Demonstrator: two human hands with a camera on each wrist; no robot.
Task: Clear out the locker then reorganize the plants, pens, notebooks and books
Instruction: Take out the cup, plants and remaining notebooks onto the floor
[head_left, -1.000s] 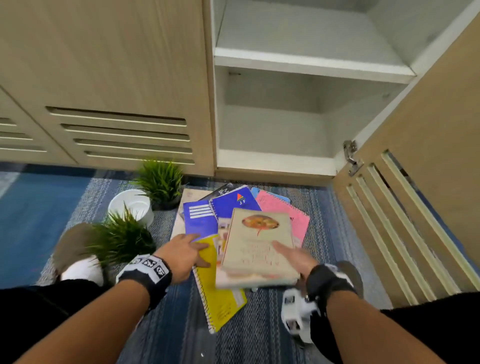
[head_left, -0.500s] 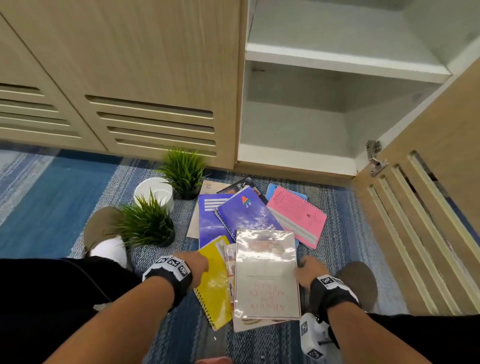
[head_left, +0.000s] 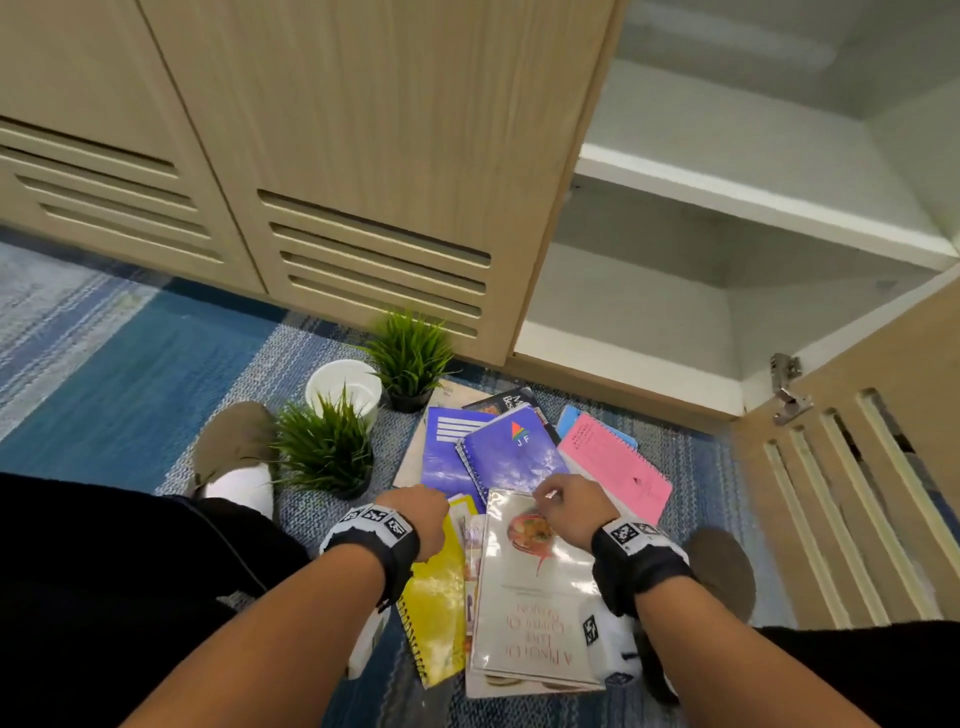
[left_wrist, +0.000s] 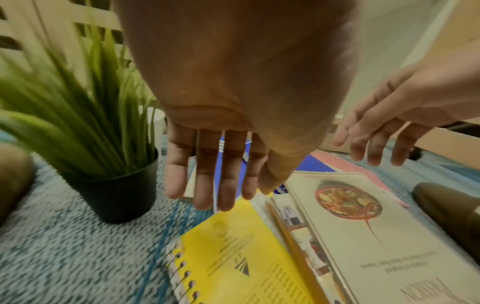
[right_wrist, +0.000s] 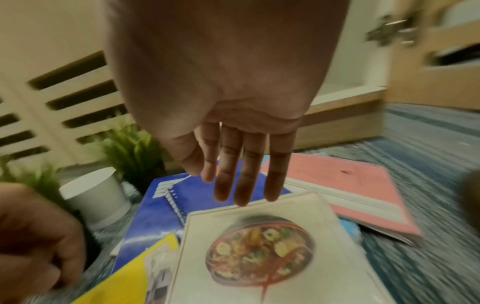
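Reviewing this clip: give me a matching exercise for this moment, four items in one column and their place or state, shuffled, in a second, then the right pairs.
Column one:
1. Pink spiral notebook
2. Cream cookbook with a bowl picture
3. White empty pot
4. Yellow spiral notebook

Column two:
A. between the two green potted plants
B. on top of the stack nearest the person
C. partly under the cookbook's stack, below the left hand
D. farthest right on the rug, beside the open locker door

Pairs: 1-D, 2-B, 3-A, 4-C
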